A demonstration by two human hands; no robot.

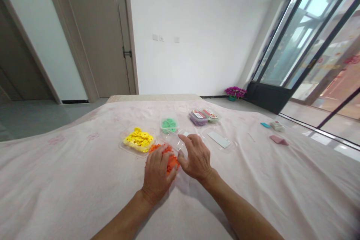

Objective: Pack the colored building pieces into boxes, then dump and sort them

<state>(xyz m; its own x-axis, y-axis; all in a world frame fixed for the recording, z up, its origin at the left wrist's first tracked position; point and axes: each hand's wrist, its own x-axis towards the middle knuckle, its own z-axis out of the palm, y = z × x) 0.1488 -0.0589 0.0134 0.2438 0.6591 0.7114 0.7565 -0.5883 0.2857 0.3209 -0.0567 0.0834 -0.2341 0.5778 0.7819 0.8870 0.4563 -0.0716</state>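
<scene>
Orange pieces (171, 160) lie under my left hand (156, 174), curled on them; right hand (197, 157), fingers apart, presses the clear tub (176, 140) at one o'clock (slippery): a shove may scatter them.

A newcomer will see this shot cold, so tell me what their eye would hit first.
The bright colours in the middle of the pink cloth stand out first: a tray of yellow pieces, a box of green pieces behind it to the right, and a heap of orange pieces nearest the camera. The left hand lies cupped over the orange heap, and the right hand rests beside it on a clear plastic container.
</scene>
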